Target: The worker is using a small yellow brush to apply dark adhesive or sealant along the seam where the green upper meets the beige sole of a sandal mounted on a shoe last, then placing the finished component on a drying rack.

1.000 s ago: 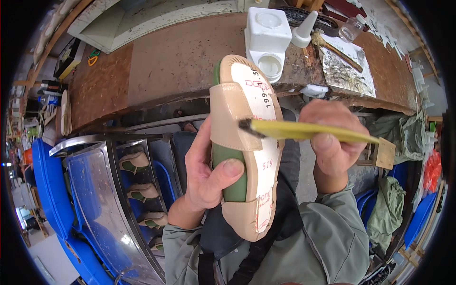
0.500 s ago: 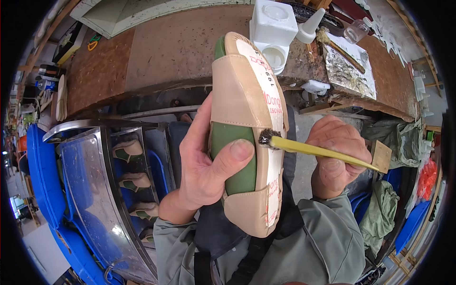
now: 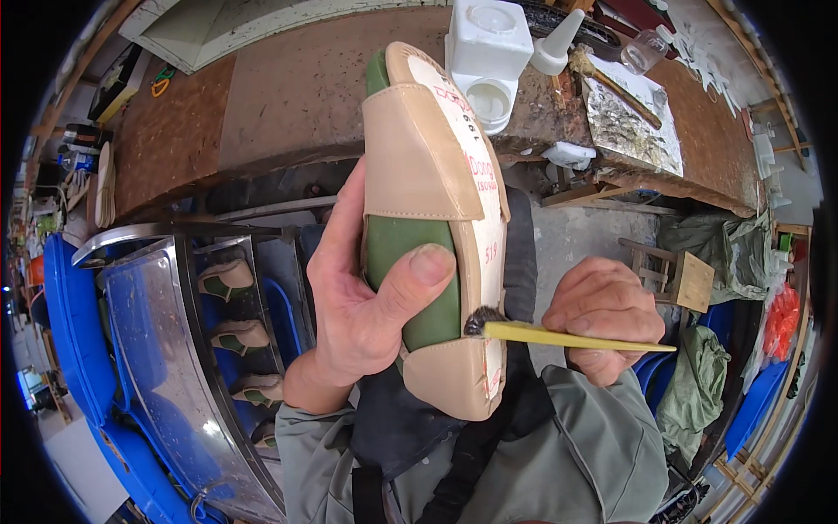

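A beige shoe upper [image 3: 417, 148] is fitted over a green shoe last [image 3: 408, 253], tilted so its white underside with red print partly faces right. My left hand [image 3: 362, 301] grips it from the left, thumb lying across the green last. In my right hand [image 3: 607, 314] is a brush [image 3: 559, 334] with a flat yellow handle, held nearly level. Its dark bristles touch the edge of the underside, just above the near beige part. The fingers of my right hand are curled round the handle, and some of them are hidden.
A brown workbench [image 3: 305, 96] spans the far side, bearing a white plastic container [image 3: 489, 44], a white nozzle bottle [image 3: 557, 45] and a wooden-handled brush [image 3: 624, 92]. To the left, a metal-framed rack [image 3: 166, 349] holds similar shoes [image 3: 240, 338]. A small wooden stool [image 3: 692, 281] stands right.
The brush has moved down along the underside's edge toward the near end, my right hand going with it. The shoe has shifted slightly left and up in the view.
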Available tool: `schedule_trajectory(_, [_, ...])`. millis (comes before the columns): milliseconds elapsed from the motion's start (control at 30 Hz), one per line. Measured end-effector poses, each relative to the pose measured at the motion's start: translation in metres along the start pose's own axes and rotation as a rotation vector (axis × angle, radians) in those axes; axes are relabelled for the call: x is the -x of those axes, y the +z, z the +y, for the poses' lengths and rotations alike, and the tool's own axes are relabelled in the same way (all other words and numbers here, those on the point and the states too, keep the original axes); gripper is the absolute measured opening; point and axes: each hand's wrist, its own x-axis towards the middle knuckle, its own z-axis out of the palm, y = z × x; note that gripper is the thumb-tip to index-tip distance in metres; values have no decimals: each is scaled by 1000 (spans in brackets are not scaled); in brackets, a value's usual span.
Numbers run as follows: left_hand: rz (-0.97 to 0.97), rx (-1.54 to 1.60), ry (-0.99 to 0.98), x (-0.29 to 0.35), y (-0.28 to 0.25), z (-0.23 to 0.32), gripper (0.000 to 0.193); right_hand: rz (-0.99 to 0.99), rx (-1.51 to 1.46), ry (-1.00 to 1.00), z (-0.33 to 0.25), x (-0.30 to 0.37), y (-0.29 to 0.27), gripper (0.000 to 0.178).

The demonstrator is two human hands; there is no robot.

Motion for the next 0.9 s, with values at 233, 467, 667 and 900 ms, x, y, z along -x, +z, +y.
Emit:
schedule_trajectory(233, [3,-21,34,4,2,1,71,128,84,132,9,-21,-8,12])
schedule_trajectory(467, [-7,-47,33,5,-1,3,72,-82,-3,44,-2,-5,-4,14])
schedule_trajectory(667, [-9,-112,17,9,-5,2,74,104,58,54,20,-34,-1,12])
schedule_trajectory(900, [-18,-94,5,9,-9,6,74,83,105,186,13,-27,-14,13])
